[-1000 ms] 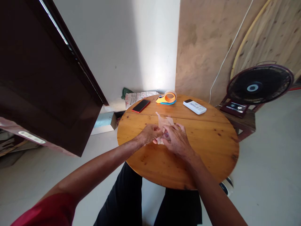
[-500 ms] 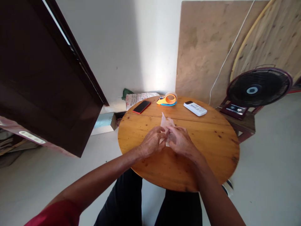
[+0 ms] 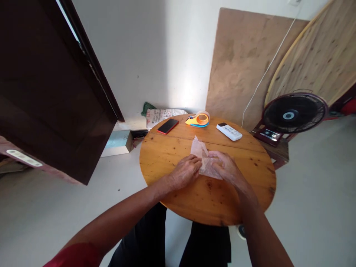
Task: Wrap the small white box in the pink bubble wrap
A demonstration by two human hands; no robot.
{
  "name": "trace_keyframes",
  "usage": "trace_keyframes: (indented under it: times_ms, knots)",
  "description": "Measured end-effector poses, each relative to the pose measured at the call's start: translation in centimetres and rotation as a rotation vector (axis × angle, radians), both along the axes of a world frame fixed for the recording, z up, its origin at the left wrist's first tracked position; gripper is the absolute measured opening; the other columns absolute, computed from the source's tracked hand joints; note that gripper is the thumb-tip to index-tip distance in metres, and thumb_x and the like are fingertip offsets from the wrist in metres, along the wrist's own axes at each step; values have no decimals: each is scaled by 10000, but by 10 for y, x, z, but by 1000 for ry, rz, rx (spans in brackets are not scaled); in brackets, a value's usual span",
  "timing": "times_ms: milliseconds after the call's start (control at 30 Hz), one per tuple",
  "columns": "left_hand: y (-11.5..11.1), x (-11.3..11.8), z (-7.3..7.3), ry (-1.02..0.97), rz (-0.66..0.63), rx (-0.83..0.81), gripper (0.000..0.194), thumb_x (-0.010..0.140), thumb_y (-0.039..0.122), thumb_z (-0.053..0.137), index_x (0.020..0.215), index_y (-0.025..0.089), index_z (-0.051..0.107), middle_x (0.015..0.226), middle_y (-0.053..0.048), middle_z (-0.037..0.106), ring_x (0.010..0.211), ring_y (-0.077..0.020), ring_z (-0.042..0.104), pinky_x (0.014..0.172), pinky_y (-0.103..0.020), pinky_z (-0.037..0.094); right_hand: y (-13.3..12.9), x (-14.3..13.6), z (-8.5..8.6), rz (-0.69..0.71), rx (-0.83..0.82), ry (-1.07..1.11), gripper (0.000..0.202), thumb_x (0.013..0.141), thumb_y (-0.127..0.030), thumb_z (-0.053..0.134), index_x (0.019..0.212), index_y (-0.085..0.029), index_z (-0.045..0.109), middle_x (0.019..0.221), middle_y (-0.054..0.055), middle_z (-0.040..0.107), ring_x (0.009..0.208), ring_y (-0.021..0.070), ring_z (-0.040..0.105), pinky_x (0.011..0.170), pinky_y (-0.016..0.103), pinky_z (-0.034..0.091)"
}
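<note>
A crumpled, translucent whitish sheet (image 3: 200,149), which may be bubble wrap or thin tissue, lies partly spread on the round wooden table (image 3: 167,152). My left hand (image 3: 187,170) rests at its left edge, fingers bent and closed on it. On the other side, my right hand (image 3: 228,167) has its thumb and fingers curved around the sheet's right part. A small gap shows between that thumb and forefinger. The sheet's upper corner points away from me, and its lower right corner lies below my right fingers.
Along the table's far side are a dark phone with a red edge (image 3: 168,126), an orange tape dispenser (image 3: 194,120) and a white remote control (image 3: 229,132). A black fan (image 3: 294,113) stands to the right. The dark door (image 3: 52,96) is at left.
My hands have moved apart, the right one shifting rightward. The sheet, bunched between them before, is now spread wider. My view has turned slightly.
</note>
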State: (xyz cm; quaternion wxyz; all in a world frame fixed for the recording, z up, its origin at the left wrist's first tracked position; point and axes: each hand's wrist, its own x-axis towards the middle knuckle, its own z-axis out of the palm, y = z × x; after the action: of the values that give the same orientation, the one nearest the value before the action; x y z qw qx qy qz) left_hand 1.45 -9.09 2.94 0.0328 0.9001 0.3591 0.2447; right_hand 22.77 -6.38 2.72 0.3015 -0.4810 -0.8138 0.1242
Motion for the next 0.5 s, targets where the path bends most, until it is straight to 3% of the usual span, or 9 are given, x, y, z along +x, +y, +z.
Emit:
trace_keyframes:
  times_ms: [167, 300, 500]
  knots:
    - [-1, 1, 2, 35, 8, -13, 119, 794, 71, 484, 838, 155, 557, 999, -82, 639, 1044, -221, 527, 978, -326, 419, -8, -10, 15, -38, 46, -267, 426, 786, -243, 530, 1207, -205, 587, 1208, 116, 640, 1238, 314, 472, 986, 515, 341]
    - [-1, 1, 2, 27, 9, -23, 162, 785, 65, 487, 905, 145, 561, 1059, -91, 628, 1089, -221, 515, 986, -323, 423, -9, -24, 32, 13, 121, -348, 504, 796, -206, 496, 1300, -192, 513, 1303, 115, 583, 1330, 284, 376, 1051, 486, 265]
    - [-1, -1, 0, 28, 21, -29, 167, 810, 82, 468, 933, 153, 556, 1082, -77, 630, 1108, -210, 513, 1003, -317, 422, 0, -31, 33, -57, -79, -569, 471, 908, -326, 379, 1339, -167, 482, 1210, 138, 643, 1327, 303, 381, 1074, 535, 159]
